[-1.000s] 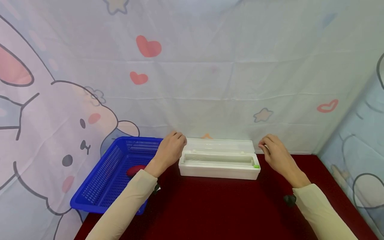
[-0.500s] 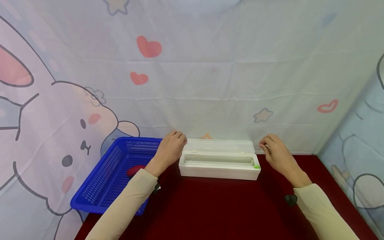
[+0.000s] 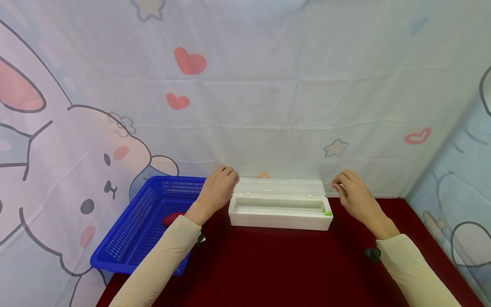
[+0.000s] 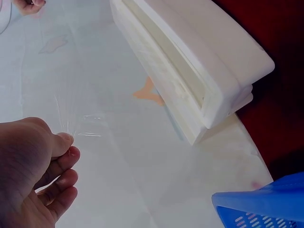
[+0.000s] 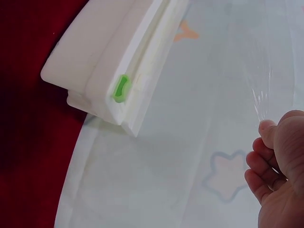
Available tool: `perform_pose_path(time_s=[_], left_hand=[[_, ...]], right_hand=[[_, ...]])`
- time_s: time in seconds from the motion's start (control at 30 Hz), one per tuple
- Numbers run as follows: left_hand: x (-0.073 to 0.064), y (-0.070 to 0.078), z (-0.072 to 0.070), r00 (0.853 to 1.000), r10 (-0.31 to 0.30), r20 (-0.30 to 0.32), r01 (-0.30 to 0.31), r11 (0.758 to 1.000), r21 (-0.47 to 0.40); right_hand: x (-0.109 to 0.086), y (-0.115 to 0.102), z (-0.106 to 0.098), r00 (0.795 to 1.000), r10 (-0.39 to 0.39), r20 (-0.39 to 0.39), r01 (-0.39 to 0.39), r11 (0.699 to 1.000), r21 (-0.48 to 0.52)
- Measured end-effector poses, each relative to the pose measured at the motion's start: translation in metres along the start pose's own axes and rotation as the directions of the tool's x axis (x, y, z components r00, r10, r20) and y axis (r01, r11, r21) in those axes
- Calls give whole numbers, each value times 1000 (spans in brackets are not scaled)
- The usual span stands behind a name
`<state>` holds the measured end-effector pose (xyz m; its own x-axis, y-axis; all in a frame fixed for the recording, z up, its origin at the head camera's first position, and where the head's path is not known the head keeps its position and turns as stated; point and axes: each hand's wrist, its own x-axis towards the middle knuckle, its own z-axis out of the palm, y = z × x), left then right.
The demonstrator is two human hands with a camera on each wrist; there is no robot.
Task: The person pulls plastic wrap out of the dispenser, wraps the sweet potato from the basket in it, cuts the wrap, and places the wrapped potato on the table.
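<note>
A clear sheet of plastic wrap (image 4: 71, 111) is stretched between my two hands above the long white wrap dispenser (image 3: 280, 220). My left hand (image 3: 219, 187) pinches one corner between thumb and forefinger; creases fan out from the pinch in the left wrist view. At the other side my right hand (image 3: 354, 198) pinches the wrap the same way, and gathered folds (image 5: 260, 102) show in the right wrist view. The dispenser's lid (image 3: 281, 186) is tipped back, and a green slide cutter (image 3: 327, 212) sits at the right end of its front rail. Most of the wrap is too transparent to trace.
A blue plastic basket (image 3: 115, 256) stands at the left, partly behind my left forearm. Inside it lies a red object (image 3: 172, 218), half covered by the sleeve. A dark red cloth (image 3: 280, 268) covers the table, with a printed curtain (image 3: 261, 106) right behind the dispenser.
Both hands hold almost the same place through all the head frames, still pinching. The view shifts very slightly; dispenser and basket stay put.
</note>
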<state>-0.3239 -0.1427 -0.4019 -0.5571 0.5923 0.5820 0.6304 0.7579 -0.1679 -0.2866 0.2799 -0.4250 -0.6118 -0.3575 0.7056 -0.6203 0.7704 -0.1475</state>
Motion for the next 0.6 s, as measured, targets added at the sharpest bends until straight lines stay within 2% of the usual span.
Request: perform_pose_path(time_s=[0.4,0.6], left_hand=[[2,-1,-3,999,9,-40,-9,1000,16],[3,-1,-6,1000,-1,-21,1,1000,17]], right_hand=[[4,-1,-4,1000,3,-8,-3,1000,8],[5,0,-5,1000,-3,-17,3,1000,8]])
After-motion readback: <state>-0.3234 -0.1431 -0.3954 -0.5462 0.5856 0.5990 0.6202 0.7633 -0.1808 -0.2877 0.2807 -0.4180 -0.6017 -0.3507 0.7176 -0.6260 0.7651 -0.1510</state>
